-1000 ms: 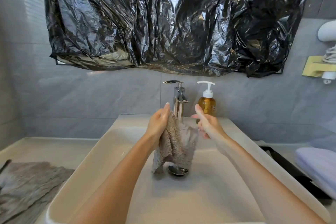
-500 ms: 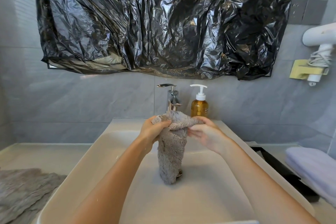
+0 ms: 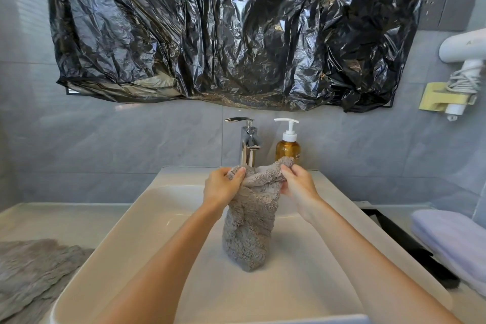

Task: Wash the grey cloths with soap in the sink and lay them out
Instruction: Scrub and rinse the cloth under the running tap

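Grey wall tiles are seen behind a white sink (image 3: 147, 218), and a crumpled black plastic sheet (image 3: 236, 34) is hung across the wall above it. A chrome tap (image 3: 247, 144) and an amber soap bottle (image 3: 288, 150) with a white pump are stood side by side at the sink's back rim. One grey cloth (image 3: 249, 226) is held up over the basin: its bunched top edge is pinched at one end by the curled fingers and thumb of the left hand (image 3: 222, 188) and at the other end by those of the right hand (image 3: 298, 184), the two hands being a little apart. The rest of the cloth is seen hanging down; whether its lower end touches the basin floor cannot be told. A second grey cloth (image 3: 34, 271) is laid out on the bench (image 3: 65, 218) left of the sink. A folded lilac towel (image 3: 452, 234) is placed at the right, and a white hair dryer (image 3: 465, 46) is mounted on the wall above it.
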A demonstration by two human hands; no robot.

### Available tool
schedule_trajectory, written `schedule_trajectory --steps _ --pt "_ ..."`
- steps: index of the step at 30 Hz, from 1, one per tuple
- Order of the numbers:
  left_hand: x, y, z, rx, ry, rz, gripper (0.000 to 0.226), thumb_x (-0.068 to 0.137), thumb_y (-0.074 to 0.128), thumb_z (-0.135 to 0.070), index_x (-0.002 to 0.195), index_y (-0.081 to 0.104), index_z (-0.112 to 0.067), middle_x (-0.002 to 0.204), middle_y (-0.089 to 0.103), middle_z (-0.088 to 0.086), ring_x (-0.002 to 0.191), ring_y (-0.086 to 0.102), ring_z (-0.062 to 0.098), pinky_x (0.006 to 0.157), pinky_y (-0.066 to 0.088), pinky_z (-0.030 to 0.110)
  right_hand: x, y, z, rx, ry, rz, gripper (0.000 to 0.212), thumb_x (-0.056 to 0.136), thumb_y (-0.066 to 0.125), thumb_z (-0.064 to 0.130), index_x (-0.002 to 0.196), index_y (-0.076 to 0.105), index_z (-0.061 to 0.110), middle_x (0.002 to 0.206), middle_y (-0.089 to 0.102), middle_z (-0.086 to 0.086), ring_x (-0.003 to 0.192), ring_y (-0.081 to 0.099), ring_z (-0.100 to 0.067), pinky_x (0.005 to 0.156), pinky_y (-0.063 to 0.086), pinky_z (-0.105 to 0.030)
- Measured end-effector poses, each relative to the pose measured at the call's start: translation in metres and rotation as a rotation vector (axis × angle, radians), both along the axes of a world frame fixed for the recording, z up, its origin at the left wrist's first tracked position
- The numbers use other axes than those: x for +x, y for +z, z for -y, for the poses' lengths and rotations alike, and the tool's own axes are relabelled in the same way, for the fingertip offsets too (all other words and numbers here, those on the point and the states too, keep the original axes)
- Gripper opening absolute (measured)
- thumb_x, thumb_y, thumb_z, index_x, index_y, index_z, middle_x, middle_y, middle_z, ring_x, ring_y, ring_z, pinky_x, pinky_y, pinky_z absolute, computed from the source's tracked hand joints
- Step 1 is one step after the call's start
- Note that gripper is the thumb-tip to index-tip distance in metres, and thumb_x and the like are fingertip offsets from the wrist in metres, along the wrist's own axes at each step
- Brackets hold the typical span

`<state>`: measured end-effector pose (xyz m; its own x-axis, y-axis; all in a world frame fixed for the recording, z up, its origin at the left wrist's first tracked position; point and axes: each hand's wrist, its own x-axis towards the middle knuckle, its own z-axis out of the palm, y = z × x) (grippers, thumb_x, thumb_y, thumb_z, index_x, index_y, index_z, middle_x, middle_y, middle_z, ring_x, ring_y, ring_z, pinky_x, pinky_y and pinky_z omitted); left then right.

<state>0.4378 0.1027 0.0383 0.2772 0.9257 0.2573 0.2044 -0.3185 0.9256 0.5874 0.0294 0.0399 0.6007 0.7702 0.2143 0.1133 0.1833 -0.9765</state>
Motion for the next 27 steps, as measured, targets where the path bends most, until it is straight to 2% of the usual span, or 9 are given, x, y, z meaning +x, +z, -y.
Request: schedule_trajectory --steps 3,7,9,11,15,17,19,23,27 --pt "0.004 0.003 0.007 -0.222 -0.131 0.181 0.023 0.094 0.059 -0.034 0.081 0.055 -0.016 0.080 0.062 0.003 0.074 0.060 0.016 0.065 0.049 0.030 0.002 0.002 0.003 0.000 -0.186 0.228 0.024 0.104 0.039 0.024 0.097 0.057 0.010 0.095 0.062 -0.009 0.090 0.057 -0.023 0.081 0.046 -0.034" --pt "0.004 0.008 0.009 -0.415 -0.282 0.387 0.015 0.095 0.057 -0.015 0.084 0.047 -0.011 0.083 0.057 0.008 0.075 0.057 0.019 0.066 0.047 0.030 0.003 0.003 -0.001 0.001 -0.203 0.150 0.029 0.104 0.035 0.025 0.125 0.050 0.010 0.115 0.060 -0.004 0.107 0.056 -0.020 0.096 0.045 -0.037" --pt "0.004 0.011 0.011 -0.403 -0.283 0.417 0.013 0.092 0.057 -0.006 0.082 0.048 -0.008 0.080 0.057 0.010 0.072 0.057 0.019 0.064 0.047 0.030 0.005 0.002 -0.004 -0.012 -0.177 0.105 0.034 0.103 0.037 0.028 0.129 0.050 0.010 0.120 0.061 -0.005 0.111 0.057 -0.020 0.102 0.044 -0.041" --pt "0.004 0.013 0.013 -0.407 -0.283 0.452 0.018 0.087 0.055 0.000 0.074 0.047 -0.008 0.071 0.051 0.009 0.062 0.053 0.018 0.055 0.042 0.029 0.005 0.005 0.000 0.016 -0.159 0.129 0.029 0.103 0.039 0.025 0.124 0.054 0.010 0.113 0.060 0.000 0.103 0.055 -0.014 0.097 0.043 -0.034" --pt "0.001 0.011 0.018 -0.455 -0.403 0.360 0.021 0.093 0.060 -0.019 0.086 0.067 -0.001 0.082 0.070 0.011 0.072 0.068 0.019 0.061 0.056 0.026 0.001 0.011 0.008 0.149 -0.085 0.191 0.027 0.102 0.044 0.020 0.124 0.060 0.014 0.113 0.061 0.003 0.105 0.055 -0.010 0.094 0.043 -0.027" --pt "0.004 0.006 0.020 -0.391 -0.347 0.261 0.029 0.096 0.056 -0.028 0.084 0.064 -0.003 0.083 0.068 0.010 0.073 0.066 0.018 0.061 0.055 0.024 -0.001 0.010 0.009 0.176 -0.089 0.270 0.024 0.101 0.047 0.022 0.120 0.060 0.015 0.112 0.063 0.004 0.105 0.057 -0.009 0.090 0.045 -0.019" --pt "0.008 0.001 0.015 -0.258 -0.166 0.205 0.031 0.098 0.051 -0.032 0.081 0.057 -0.007 0.085 0.064 0.010 0.077 0.063 0.020 0.064 0.054 0.028 -0.005 0.010 0.012 0.191 -0.140 0.379 0.011 0.100 0.050 0.024 0.105 0.058 0.018 0.095 0.063 0.003 0.089 0.058 -0.010 0.070 0.042 -0.009" --pt "0.008 0.001 0.009 -0.103 0.060 0.219 0.030 0.098 0.048 -0.039 0.091 0.053 -0.010 0.098 0.064 0.014 0.094 0.062 0.031 0.087 0.052 0.049 -0.026 0.010 0.021 0.155 -0.063 0.621 0.020 0.097 0.050 0.035 0.081 0.052 0.024 0.068 0.056 -0.001 0.058 0.049 -0.009 0.053 0.037 -0.023" --pt "0.004 0.003 0.014 -0.083 0.120 0.259 0.039 0.100 0.045 -0.037 0.076 0.052 -0.007 0.077 0.059 0.009 0.080 0.056 0.028 0.070 0.045 0.036 -0.060 -0.005 0.017 0.020 0.111 0.861 0.031 0.100 0.044 0.040 0.072 0.048 0.026 0.056 0.048 0.007 0.051 0.043 -0.008 0.053 0.033 -0.032"
